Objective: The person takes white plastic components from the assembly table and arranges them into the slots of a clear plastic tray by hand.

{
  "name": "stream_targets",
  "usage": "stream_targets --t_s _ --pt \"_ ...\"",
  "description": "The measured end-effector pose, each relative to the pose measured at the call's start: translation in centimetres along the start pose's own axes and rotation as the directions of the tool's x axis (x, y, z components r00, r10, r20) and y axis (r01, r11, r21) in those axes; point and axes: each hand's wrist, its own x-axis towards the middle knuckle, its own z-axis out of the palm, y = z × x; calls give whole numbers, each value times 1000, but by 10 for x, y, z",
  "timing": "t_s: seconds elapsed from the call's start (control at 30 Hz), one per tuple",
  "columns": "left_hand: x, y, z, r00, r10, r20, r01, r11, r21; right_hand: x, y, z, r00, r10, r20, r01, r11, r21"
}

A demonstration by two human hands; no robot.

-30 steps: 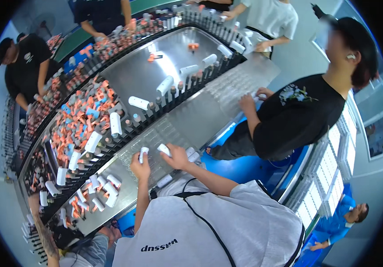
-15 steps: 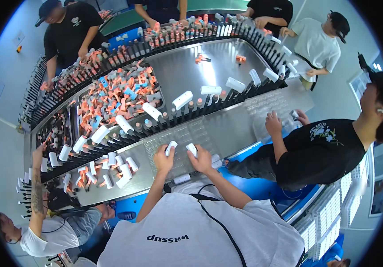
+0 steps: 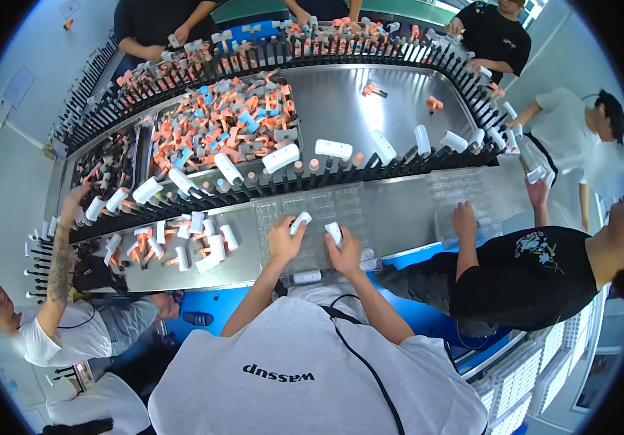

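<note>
My left hand (image 3: 284, 242) is closed around a small rounded white plastic piece (image 3: 301, 222), its top end showing past the thumb. A similar white piece (image 3: 334, 233) is gripped in my right hand (image 3: 344, 254). Both hands are over a clear plastic tray (image 3: 272, 208) with moulded hollows, a short gap between them. Close to my body, more white pieces (image 3: 307, 277) sit along the tray's near edge. What the palms cover is hidden.
Beyond the tray runs a rack of black posts, several topped with white covers (image 3: 333, 149). Behind it, a metal tray holds piled orange, grey and blue clips (image 3: 232, 123). White-and-orange pieces (image 3: 214, 250) lie to the left. Co-workers stand on both sides; one black sleeve (image 3: 497, 250) is at right.
The whole view has shifted, so the bench appears farther right and higher. Both my hands keep their white pieces. The co-worker at right has raised one hand with a white piece.
</note>
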Motion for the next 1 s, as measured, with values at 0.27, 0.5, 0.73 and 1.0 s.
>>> stream_targets --t_s 0.27,0.5,0.73,1.0 --pt "3 -11 14 999 29 -18 -29 999 -16 6 8 1 1000 -12 0 12 1000 5" --pt "6 -5 29 1000 25 -12 -26 999 -29 12 25 -3 999 -32 -4 32 999 -4" --pt "3 -1 36 1000 27 -6 -27 1000 3 11 22 -15 1000 0 5 -1 999 38" --pt "-12 6 34 999 35 -1 -35 999 -6 -3 25 -23 1000 -9 23 9 1000 -12"
